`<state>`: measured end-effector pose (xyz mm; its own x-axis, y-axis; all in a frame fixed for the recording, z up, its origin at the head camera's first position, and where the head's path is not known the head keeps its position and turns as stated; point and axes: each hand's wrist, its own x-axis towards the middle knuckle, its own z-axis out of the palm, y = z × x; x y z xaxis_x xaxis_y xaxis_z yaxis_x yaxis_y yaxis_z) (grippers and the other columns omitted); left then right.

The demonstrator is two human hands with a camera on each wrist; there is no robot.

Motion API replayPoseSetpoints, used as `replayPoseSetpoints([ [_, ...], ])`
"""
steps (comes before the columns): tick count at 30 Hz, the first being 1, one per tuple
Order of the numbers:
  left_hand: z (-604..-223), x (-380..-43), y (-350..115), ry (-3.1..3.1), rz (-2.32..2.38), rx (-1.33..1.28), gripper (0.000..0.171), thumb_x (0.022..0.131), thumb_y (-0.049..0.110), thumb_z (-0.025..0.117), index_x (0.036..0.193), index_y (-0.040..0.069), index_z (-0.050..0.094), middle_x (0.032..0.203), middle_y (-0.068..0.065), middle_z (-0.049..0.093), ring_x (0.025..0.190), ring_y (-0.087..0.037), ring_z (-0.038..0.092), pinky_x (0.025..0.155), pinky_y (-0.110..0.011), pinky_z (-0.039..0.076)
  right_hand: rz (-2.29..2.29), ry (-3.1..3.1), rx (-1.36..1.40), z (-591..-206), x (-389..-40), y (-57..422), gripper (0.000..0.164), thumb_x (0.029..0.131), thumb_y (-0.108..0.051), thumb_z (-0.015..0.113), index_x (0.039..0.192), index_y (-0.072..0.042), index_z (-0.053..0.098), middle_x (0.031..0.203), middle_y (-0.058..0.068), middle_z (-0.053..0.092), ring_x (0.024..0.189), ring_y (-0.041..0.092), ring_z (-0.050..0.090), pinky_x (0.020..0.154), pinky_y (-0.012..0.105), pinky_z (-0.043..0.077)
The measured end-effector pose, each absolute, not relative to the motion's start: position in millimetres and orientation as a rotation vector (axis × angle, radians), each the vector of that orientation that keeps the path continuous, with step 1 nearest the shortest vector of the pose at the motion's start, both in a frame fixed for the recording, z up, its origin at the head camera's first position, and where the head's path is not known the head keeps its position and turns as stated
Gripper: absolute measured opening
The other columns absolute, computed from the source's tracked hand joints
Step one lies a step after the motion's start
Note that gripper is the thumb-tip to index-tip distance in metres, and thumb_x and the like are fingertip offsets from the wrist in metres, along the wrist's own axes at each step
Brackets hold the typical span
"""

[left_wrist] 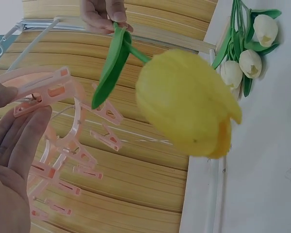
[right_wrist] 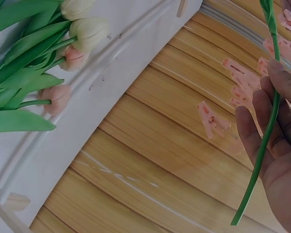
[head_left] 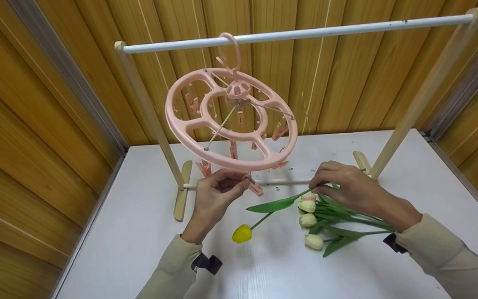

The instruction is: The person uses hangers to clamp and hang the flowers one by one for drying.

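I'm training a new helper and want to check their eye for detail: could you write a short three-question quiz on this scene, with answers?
1. True or false: the left hand pinches a pink clip.
2. What colour is the tulip held by the right hand? A) white B) yellow C) pink
3. Fill in: the round pink hanger is hooked over the ____.

Key: 1. True. 2. B. 3. Top bar.

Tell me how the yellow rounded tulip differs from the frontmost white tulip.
The yellow rounded tulip is held by the right hand; the frontmost white tulip lies on the white table. The yellow tulip is vividly coloured; the white tulip is pale. Both have green stems.
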<state>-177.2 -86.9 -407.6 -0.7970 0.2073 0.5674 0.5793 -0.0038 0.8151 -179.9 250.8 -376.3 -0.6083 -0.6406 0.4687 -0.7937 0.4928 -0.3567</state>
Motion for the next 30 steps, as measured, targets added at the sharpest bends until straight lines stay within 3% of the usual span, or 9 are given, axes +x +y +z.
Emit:
replayPoseSetpoints([
  [9,-410.9,-174.9,-82.4,-1.996,-1.909,-0.775,0.02,0.094,-0.001,0.079,0.113,-0.003,0.075,0.104,-0.011,0.078,0.089,-0.025,0.076,0.082,-0.037,0.065,0.825,-2.384,1.31,-378.3,-181.6,232.9,0.033,0.078,0.015,0.087,0.099,-0.01,0.078,0.096,-0.005,0.07,0.086,0.011,0.068,0.077,0.013,0.057],
  [16,-406.9,-175.3,-79.3,-2.014,-1.926,-0.743,0.019,0.095,0.002,0.079,0.113,-0.002,0.075,0.105,-0.009,0.078,0.09,-0.025,0.076,0.083,-0.038,0.065,0.807,-2.37,1.342,-372.1,-184.9,219.2,0.028,0.082,0.009,0.087,0.101,-0.01,0.079,0.098,-0.004,0.071,0.09,0.012,0.068,0.079,0.026,0.063],
  [30,-406.4,-174.7,-73.7,-2.013,-1.974,-0.746,0.019,0.097,0.004,0.077,0.116,-0.002,0.074,0.108,-0.008,0.078,0.095,-0.026,0.077,0.087,-0.04,0.064,0.819,-2.351,1.368,-368.5,-188.3,201.7,0.025,0.084,0.006,0.087,0.102,-0.009,0.078,0.1,-0.003,0.071,0.09,0.013,0.067,0.076,0.029,0.063],
])
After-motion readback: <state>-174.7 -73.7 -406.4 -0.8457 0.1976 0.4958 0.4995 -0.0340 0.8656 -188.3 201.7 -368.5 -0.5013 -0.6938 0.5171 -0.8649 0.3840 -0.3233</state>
